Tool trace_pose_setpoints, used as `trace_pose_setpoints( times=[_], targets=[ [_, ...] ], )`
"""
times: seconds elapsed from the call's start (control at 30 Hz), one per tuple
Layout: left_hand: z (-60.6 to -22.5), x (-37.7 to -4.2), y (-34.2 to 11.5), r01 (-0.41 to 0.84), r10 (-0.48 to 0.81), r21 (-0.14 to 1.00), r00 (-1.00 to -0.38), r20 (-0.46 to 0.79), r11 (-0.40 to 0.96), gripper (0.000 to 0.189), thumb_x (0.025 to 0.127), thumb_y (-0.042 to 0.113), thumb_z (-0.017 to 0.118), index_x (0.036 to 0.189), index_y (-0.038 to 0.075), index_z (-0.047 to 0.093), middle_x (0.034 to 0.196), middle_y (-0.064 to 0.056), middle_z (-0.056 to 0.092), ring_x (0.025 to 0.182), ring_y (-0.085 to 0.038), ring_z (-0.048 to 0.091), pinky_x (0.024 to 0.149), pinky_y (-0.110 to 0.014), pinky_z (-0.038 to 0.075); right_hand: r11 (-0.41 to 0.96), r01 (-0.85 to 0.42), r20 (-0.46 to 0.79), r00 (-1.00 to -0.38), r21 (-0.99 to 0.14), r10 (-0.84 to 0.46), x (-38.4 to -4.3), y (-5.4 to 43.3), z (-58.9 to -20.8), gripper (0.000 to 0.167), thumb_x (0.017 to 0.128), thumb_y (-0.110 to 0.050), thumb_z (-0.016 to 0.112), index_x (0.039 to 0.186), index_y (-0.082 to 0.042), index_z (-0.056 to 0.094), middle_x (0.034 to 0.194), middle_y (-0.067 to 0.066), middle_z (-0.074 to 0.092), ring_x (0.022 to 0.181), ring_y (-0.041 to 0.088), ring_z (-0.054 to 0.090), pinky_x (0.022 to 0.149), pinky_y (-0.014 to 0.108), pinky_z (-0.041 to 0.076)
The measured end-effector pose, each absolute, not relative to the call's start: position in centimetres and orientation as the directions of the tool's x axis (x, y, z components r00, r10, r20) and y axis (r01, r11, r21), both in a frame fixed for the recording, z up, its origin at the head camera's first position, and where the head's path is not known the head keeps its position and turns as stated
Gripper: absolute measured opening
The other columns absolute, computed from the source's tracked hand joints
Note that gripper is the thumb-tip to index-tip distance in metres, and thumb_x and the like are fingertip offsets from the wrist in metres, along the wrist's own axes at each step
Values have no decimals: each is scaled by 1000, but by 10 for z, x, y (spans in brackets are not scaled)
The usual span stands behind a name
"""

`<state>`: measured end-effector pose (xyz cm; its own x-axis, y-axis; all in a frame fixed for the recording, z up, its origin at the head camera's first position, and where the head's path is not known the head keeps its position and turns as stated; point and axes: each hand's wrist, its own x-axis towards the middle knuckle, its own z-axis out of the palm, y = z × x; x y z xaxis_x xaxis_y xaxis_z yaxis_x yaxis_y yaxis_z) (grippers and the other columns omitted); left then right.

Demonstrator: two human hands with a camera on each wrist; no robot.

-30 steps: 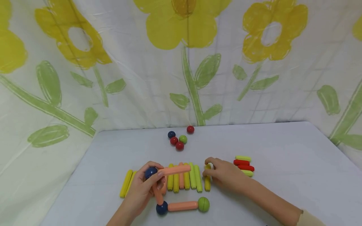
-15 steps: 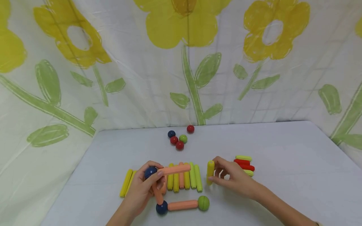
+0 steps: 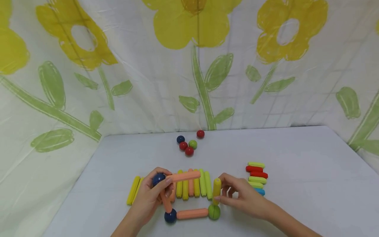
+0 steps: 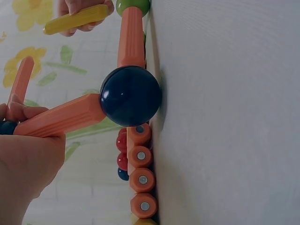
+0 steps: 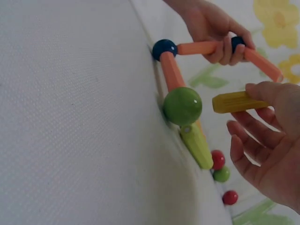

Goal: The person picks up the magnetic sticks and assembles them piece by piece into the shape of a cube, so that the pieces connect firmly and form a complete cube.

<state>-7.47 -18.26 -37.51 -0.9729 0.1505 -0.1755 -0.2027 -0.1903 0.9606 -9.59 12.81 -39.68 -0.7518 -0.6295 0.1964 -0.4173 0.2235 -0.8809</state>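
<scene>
My left hand (image 3: 149,197) grips the joint at an upper blue ball (image 3: 158,178). From this ball one orange magnetic rod (image 3: 188,176) points right, and another orange rod (image 4: 63,117) slopes down to a lower blue ball (image 4: 131,96). A third orange rod (image 3: 192,213) lies on the table, linking the lower blue ball to a green ball (image 5: 183,106). Between thumb and fingertips, my right hand (image 3: 244,196) pinches a yellow rod (image 5: 239,101) held upright just above the green ball. A small gap separates them in the right wrist view.
Behind the joined pieces lies a row of yellow, orange and lime rods (image 3: 202,182). Several loose balls (image 3: 189,151) sit toward the back of the white table (image 3: 296,158). Short red, lime and blue rods (image 3: 257,180) are at right, partly behind the right hand.
My right hand has picked the yellow rod up off the table, turned it upright and brought it toward me, over the green ball. The left hand stays where it was.
</scene>
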Motion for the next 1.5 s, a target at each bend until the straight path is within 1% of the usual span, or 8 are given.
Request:
trace_pose_setpoints(
  times=[0.37, 0.67, 0.87, 1.03, 1.13, 1.23, 1.4, 1.5],
  targets=[
    [-375, -75, -183, -209, 138, 959, -973, -185, -193, 6, 108, 13, 62, 113, 11, 62, 91, -4, 67, 78, -16, 59, 68, -23, 54, 209, -439, 204, -721, -874, -662, -98, 123, -406, 22, 101, -22, 74, 114, -11, 60, 92, -4, 70, 83, 5, 62, 70, 24, 57],
    [-374, -80, -180, -216, 116, 957, -974, -196, -192, 13, 107, 12, 62, 119, 5, 59, 96, -7, 66, 80, -18, 59, 72, -23, 55, 254, -403, 145, -735, -879, -662, -105, 123, -404, 24, 101, -23, 74, 117, -11, 60, 96, -7, 69, 86, 7, 62, 74, 23, 56],
    [-374, -83, -178, -221, 116, 956, -973, -202, -191, 15, 107, 10, 62, 121, 4, 58, 94, -7, 66, 77, -18, 56, 71, -23, 53, 270, -427, 138, -714, -863, -686, -116, 128, -395, 27, 100, -27, 75, 118, -11, 63, 99, -6, 69, 88, 7, 63, 74, 24, 58],
    [-374, -82, -179, -222, 134, 956, -971, -199, -192, 15, 108, 11, 62, 120, 4, 57, 92, -7, 65, 75, -17, 54, 68, -22, 50, 289, -403, 101, -715, -869, -692, -143, 133, -380, 25, 107, -23, 64, 125, -6, 65, 113, 5, 72, 92, 23, 66, 78, 28, 57],
    [-374, -82, -180, -215, 147, 958, -971, -188, -190, 15, 108, 11, 62, 120, 3, 57, 92, -7, 65, 74, -17, 53, 67, -22, 50, 317, -382, 82, -741, -868, -667, -170, 131, -372, 27, 111, -24, 57, 126, -2, 65, 115, 15, 73, 92, 37, 65, 77, 30, 56],
    [-374, -81, -180, -212, 158, 960, -970, -184, -182, 14, 108, 11, 62, 119, 5, 57, 91, -6, 64, 74, -17, 53, 66, -22, 49, 363, -382, 87, -781, -850, -618, -198, 125, -369, 28, 111, -24, 57, 125, -1, 65, 114, 22, 73, 89, 43, 65, 75, 35, 57],
    [-375, -80, -181, -205, 177, 963, -969, -173, -177, 11, 108, 12, 62, 117, 8, 59, 91, -6, 63, 75, -17, 53, 67, -23, 50, 466, -429, 154, -841, -774, -519, -233, 110, -372, 26, 107, -20, 63, 122, 0, 68, 114, 20, 74, 94, 37, 68, 82, 45, 60],
    [-376, -79, -181, -195, 182, 964, -970, -161, -182, 10, 108, 11, 61, 117, 7, 59, 91, -6, 63, 75, -17, 53, 67, -23, 50, 553, -459, 179, -856, -696, -485, -250, 101, -376, 31, 105, -20, 66, 126, 2, 67, 122, 21, 72, 100, 33, 67, 87, 43, 59]
  ],
)
